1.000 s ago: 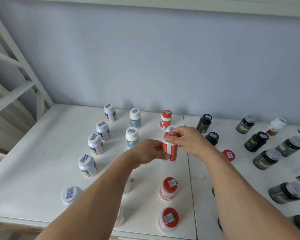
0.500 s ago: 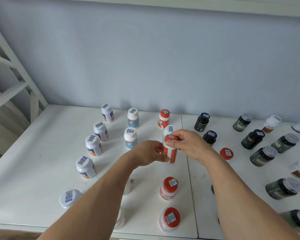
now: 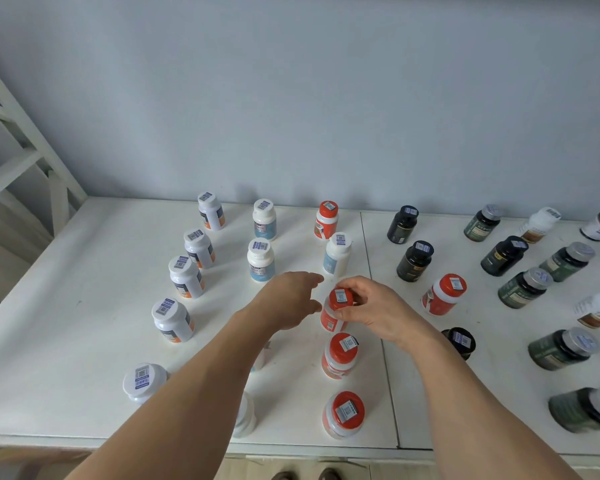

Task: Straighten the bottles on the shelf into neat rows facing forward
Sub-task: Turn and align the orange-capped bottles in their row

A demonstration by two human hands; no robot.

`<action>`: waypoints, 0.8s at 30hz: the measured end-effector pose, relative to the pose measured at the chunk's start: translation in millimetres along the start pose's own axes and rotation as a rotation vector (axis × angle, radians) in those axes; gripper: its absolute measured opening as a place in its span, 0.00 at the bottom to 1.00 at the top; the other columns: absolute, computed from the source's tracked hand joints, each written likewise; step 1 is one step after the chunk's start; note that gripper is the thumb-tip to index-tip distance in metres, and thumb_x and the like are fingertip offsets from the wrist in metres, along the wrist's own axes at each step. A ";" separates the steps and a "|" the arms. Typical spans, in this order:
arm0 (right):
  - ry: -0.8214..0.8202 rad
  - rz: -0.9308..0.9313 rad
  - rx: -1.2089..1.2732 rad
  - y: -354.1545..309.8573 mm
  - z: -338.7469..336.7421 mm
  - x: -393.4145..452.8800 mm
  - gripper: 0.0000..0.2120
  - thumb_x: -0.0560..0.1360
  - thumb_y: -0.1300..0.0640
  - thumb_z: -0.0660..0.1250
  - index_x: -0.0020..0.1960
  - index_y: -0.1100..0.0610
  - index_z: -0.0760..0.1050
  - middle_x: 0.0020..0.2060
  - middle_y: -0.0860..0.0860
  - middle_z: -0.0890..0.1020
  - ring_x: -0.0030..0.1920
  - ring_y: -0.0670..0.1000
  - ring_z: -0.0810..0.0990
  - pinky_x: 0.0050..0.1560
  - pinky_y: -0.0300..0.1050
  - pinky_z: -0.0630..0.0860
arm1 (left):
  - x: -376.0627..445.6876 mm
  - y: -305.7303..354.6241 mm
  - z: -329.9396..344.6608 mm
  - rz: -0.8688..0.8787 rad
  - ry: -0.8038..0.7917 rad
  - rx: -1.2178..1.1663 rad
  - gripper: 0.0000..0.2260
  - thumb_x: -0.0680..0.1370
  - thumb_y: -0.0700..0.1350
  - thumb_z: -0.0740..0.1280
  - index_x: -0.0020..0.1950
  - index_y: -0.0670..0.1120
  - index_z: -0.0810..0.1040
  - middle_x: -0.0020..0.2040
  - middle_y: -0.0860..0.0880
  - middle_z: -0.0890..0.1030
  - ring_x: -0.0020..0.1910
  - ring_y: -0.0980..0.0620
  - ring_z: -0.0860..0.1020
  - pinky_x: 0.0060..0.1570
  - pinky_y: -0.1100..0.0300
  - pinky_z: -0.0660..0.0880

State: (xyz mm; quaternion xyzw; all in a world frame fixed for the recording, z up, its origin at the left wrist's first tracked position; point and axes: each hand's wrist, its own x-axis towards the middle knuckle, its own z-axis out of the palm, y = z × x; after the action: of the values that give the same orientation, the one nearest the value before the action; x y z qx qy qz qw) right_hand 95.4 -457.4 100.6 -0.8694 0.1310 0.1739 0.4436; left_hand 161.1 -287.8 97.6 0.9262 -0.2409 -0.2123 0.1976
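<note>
A red-capped orange bottle stands upright on the white shelf, in a front-to-back column with two more red-capped bottles in front of it. My right hand holds it, fingers curled round its cap and shoulder. My left hand is just left of it, fingers relaxed and reaching toward the bottle, holding nothing. A white-capped blue-label bottle stands behind the held bottle, and another red-capped one stands at the back.
White bottles with orange labels run in a diagonal row on the left, blue-label ones in the middle. Dark and green bottles and one orange bottle are scattered on the right. The shelf's front edge is near.
The orange bottle has come down from in front of the white-capped bottle and now stands on the shelf, nearer me. My left hand has let go of it; my right still holds it.
</note>
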 end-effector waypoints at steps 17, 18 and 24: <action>0.167 -0.118 -0.006 -24.2 -53.0 68.0 0.33 0.72 0.46 0.74 0.73 0.50 0.66 0.71 0.48 0.71 0.69 0.50 0.70 0.62 0.46 0.69 | 34.9 0.7 -18.4 -0.115 0.086 -0.084 0.25 0.78 0.49 0.68 0.74 0.49 0.67 0.70 0.50 0.74 0.66 0.50 0.74 0.64 0.58 0.72; 0.143 -0.130 -0.046 -25.2 -52.9 74.2 0.32 0.72 0.47 0.74 0.72 0.50 0.66 0.69 0.48 0.72 0.67 0.50 0.72 0.58 0.44 0.68 | 40.0 0.9 -18.1 -0.121 0.091 -0.078 0.25 0.78 0.49 0.68 0.74 0.50 0.66 0.70 0.51 0.74 0.66 0.50 0.74 0.64 0.58 0.72; 0.134 -0.133 -0.105 -14.5 -42.1 95.1 0.22 0.73 0.48 0.72 0.65 0.49 0.72 0.57 0.47 0.80 0.53 0.49 0.78 0.48 0.42 0.71 | 59.7 -0.5 -11.2 -0.151 0.073 -0.119 0.27 0.77 0.51 0.69 0.74 0.50 0.66 0.70 0.51 0.74 0.66 0.49 0.73 0.66 0.57 0.71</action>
State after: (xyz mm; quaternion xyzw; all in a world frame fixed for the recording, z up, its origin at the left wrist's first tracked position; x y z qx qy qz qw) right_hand 194.9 -490.5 94.3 -0.9079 0.0932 0.0923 0.3980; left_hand 214.2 -316.1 88.9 0.9355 -0.1498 -0.2066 0.2444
